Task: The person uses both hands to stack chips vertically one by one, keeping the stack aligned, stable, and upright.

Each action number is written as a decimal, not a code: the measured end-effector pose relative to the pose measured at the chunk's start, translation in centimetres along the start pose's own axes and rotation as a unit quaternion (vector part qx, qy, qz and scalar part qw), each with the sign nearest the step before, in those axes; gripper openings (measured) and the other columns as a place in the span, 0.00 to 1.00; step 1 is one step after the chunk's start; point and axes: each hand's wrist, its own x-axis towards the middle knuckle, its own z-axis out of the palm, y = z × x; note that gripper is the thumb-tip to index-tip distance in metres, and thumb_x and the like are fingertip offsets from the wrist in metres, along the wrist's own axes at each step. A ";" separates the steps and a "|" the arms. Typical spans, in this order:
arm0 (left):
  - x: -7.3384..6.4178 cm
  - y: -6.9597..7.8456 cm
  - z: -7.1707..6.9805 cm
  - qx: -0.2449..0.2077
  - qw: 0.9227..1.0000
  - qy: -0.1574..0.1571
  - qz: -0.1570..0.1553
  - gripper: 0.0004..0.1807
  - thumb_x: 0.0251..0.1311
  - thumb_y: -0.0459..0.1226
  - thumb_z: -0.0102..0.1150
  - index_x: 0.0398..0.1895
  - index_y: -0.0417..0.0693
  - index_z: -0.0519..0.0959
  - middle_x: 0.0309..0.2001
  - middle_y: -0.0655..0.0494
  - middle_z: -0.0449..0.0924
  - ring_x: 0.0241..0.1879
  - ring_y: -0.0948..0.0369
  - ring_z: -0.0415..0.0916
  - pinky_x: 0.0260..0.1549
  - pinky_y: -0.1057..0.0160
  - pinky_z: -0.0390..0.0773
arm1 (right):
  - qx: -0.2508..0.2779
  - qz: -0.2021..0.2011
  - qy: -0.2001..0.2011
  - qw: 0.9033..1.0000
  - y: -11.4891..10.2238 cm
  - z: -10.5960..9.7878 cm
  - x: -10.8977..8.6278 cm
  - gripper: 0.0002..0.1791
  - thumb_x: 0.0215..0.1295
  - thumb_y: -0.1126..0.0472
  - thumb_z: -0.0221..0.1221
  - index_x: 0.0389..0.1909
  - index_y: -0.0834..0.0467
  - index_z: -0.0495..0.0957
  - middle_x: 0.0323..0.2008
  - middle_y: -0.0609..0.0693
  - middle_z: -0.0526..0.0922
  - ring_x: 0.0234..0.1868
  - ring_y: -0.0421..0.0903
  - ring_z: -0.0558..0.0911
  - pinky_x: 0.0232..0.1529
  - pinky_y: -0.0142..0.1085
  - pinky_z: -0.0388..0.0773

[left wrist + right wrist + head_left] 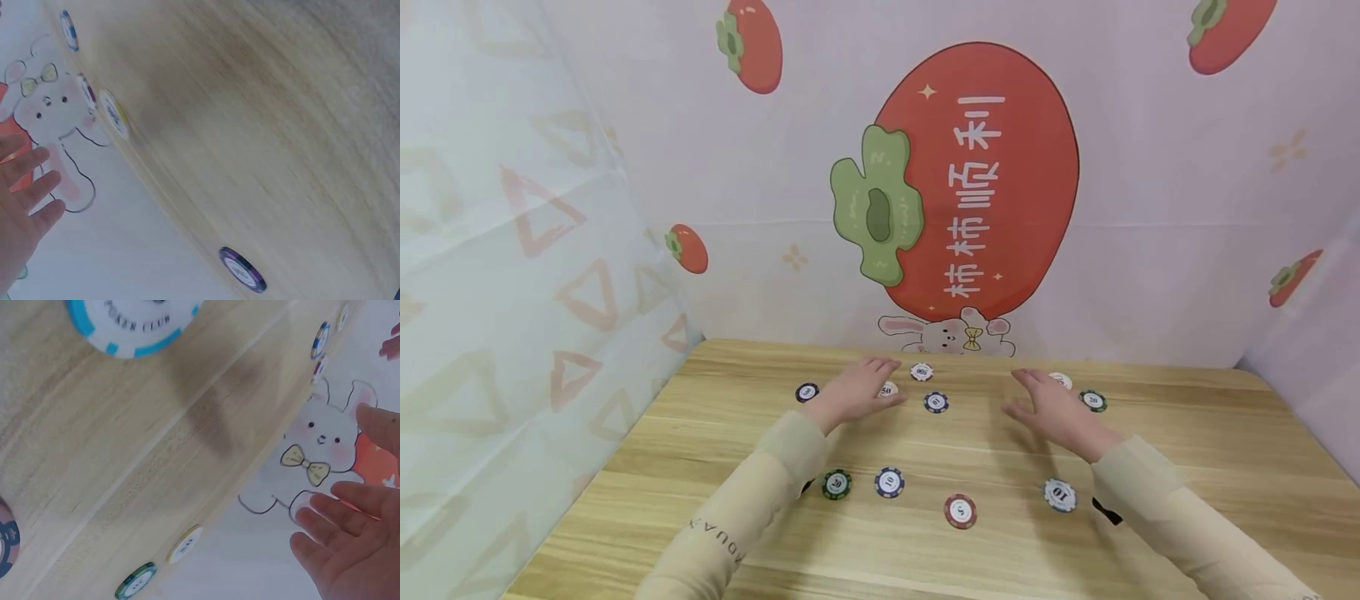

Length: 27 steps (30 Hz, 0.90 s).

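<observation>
My left hand (859,393) hovers over the far part of the table with its fingers extended and nothing in it. Nearest it is a yellow-edged poker chip (114,114), which it partly hides in the head view. A dark purple chip (807,392) lies to its left; a blue 10 chip (936,402) and a 500 chip (922,372) lie to its right. Level with it on the right, my right hand (1054,410) is also raised, fingers spread and holding nothing. Beside that hand are a partly covered white chip (1062,380) and a green 20 chip (1093,401).
Closer to me on the wooden table (737,433) lie a green 20 chip (836,483), a blue 10 chip (889,482), a red 5 chip (960,511) and a light-blue 10 chip (1060,495). A printed cloth wall (805,300) rises behind the far edge.
</observation>
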 end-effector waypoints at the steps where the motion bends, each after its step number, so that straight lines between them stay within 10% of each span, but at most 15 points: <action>1: -0.2 0.2 -0.1 -0.005 1.000 -0.003 0.005 0.35 0.61 0.55 0.47 0.66 0.43 0.59 0.64 0.47 0.61 0.64 0.50 0.56 0.62 0.54 0.54 | -0.001 -0.001 -0.002 1.000 -0.2 0.0 -0.2 0.36 0.60 0.48 0.56 0.62 0.68 0.60 0.61 0.68 0.61 0.60 0.65 0.62 0.56 0.58 0.61; 27: -3.3 6.4 0.4 -0.076 0.988 -0.059 0.125 0.30 0.57 0.49 0.57 0.60 0.44 0.67 0.58 0.52 0.69 0.58 0.60 0.65 0.56 0.64 0.64 | -0.023 -0.076 -0.003 0.997 -1.0 -0.2 -5.2 0.24 0.49 0.59 0.66 0.45 0.67 0.75 0.44 0.59 0.77 0.44 0.56 0.77 0.44 0.48 0.74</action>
